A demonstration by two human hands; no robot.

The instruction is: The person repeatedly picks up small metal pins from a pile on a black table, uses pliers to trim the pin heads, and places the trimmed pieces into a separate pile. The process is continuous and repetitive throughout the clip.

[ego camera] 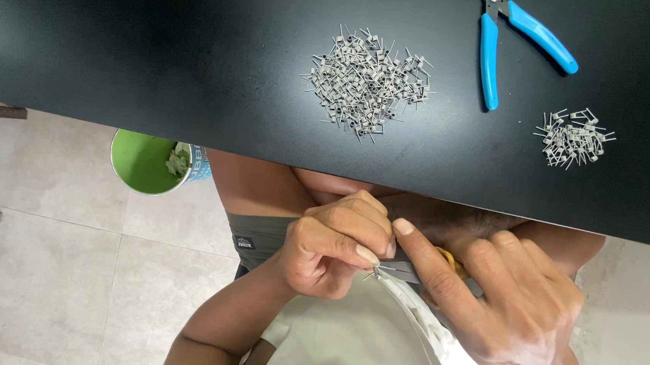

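Observation:
My left hand (334, 244) is below the table edge, over my lap, with thumb and fingers pinched on a tiny metal coil whose wire leg (372, 270) pokes out. My right hand (503, 309) is beside it, index finger stretched toward the left fingertips, gripping yellow-handled scissors (449, 258) whose grey blade (403, 269) reaches the coil. A large heap of small grey wire coils (366, 80) lies on the black table (159, 49), and a smaller heap (574, 137) lies to its right.
Blue-handled cutting pliers (502, 42) rest at the table's top right. A green cup (147, 162) with scraps stands on the tiled floor (37, 261) under the table edge. My white shirt (360, 337) fills the lower middle.

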